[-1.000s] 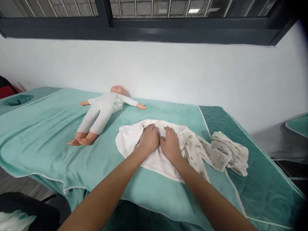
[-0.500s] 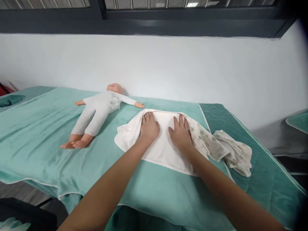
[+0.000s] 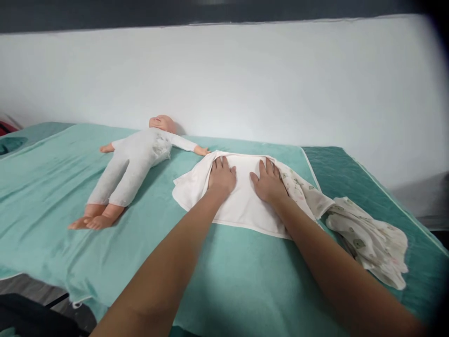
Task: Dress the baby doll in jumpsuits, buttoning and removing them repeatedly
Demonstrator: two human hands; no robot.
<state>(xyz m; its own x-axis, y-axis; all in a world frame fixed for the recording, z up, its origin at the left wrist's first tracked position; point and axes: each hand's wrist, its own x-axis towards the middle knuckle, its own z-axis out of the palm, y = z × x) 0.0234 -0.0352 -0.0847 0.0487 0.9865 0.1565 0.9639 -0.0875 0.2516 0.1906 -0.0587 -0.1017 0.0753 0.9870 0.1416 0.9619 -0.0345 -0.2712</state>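
Baby doll [image 3: 133, 161]: hard plastic head and limbs, pale soft sleepsuit, lying on its back with head toward the wall, well left of the hands; teal cover [image 3: 52, 196]: plush, lightly creased, spread over the bed; left hand [image 3: 221, 178]: flat, fingers extended, palm down on the white cloth, gripping nothing; white cloth [image 3: 242, 208]: soft, matte, roughly rectangular, long axis left to right across the bed, directly under both palms, both hands equally near; right hand [image 3: 269, 183]: likewise flat, gripping nothing, just beside the printed garment [image 3: 368, 231]: thin, crumpled, small-patterned, touching the cloth's right edge.
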